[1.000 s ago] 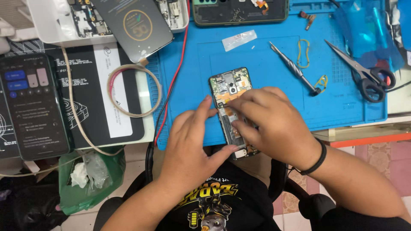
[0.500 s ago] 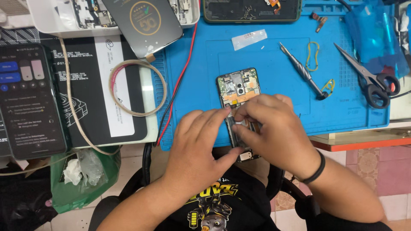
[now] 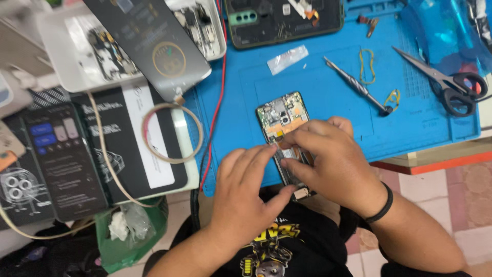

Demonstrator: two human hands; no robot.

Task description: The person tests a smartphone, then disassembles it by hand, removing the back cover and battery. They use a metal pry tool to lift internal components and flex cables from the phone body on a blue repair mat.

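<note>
The opened phone (image 3: 283,123) lies on the mat (image 3: 328,102), both hands on its near half: left hand (image 3: 246,190) to its left, right hand (image 3: 333,164) to its right. Right of the phone lies a screwdriver (image 3: 356,86), then scissors (image 3: 446,82). A second phone (image 3: 284,20) lies behind; boxes (image 3: 77,154) lie left of the mat.

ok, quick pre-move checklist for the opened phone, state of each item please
1. Opened phone lies flat on the blue mat: ok.
2. Left hand steadies the phone's lower left edge: ok.
3. Right hand has its fingertips on the phone's middle: ok, but what they pinch is hidden: cannot tell.
4. Screwdriver within reach, on the mat to the right of the phone: ok.
5. Scissors lie apart from the hands at the mat's right end: ok.
6. Red wire runs along the mat's left edge, close to the left hand: not ok, snag risk.
</note>
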